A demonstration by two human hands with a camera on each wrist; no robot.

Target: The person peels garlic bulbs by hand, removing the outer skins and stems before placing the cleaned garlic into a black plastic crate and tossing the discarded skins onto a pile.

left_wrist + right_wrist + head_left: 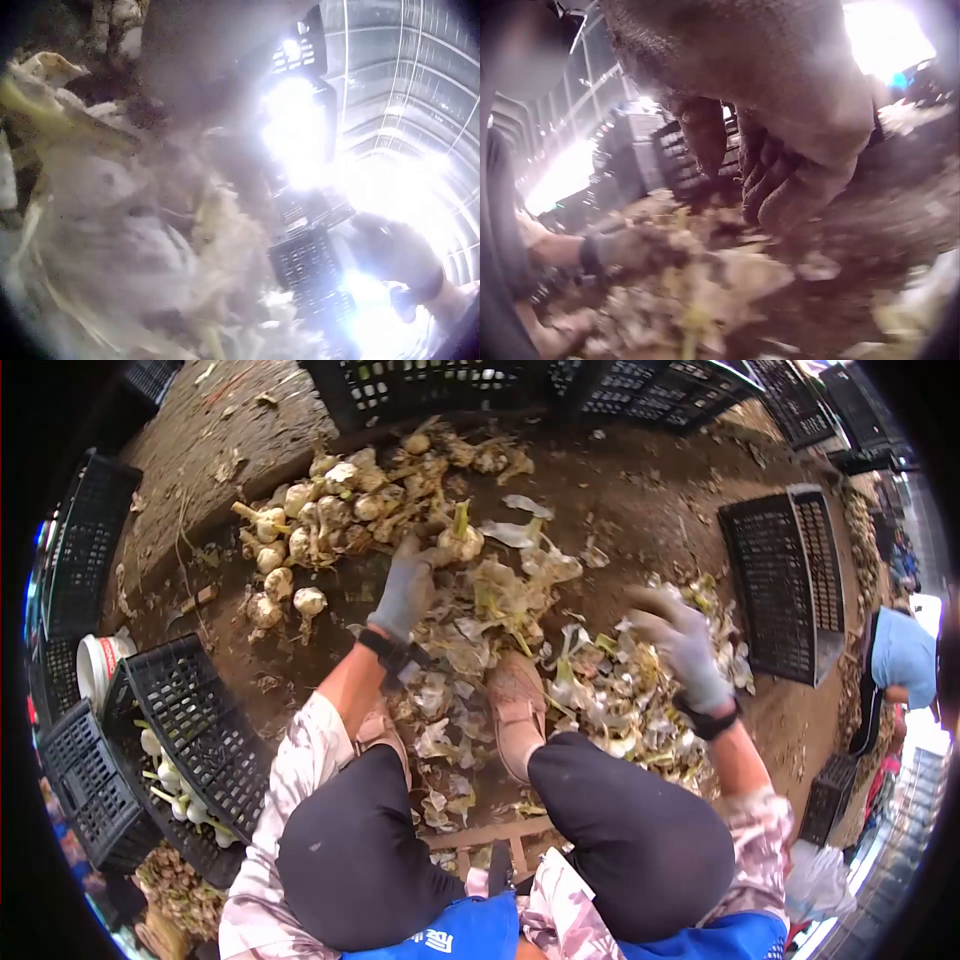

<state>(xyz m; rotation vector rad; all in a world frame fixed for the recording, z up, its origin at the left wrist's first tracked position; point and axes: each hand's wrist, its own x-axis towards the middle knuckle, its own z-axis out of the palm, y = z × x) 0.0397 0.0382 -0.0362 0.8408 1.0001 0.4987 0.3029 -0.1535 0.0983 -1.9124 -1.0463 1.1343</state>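
- Head: we see the left hand [403, 595] pinching a garlic bulb [461, 544] at its fingertips, bulb pile [345, 510] alongside; the right hand [685, 645] hovers above loose skins [610, 700].
- Left wrist: blur hides our grip; we cannot tell finger positions.
- Right wrist: we see empty fingers [780, 191] loosely curled.

Head: top crates [440, 392] cut off, R grip [682, 645] blurry. R wrist: husks [739, 281] blurred.

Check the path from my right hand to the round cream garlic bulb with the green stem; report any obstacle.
Nothing tall is visible between your right hand and the garlic bulb, only pale, papery husks lying low. Your grey-gloved left hand is on the bulb's far side.
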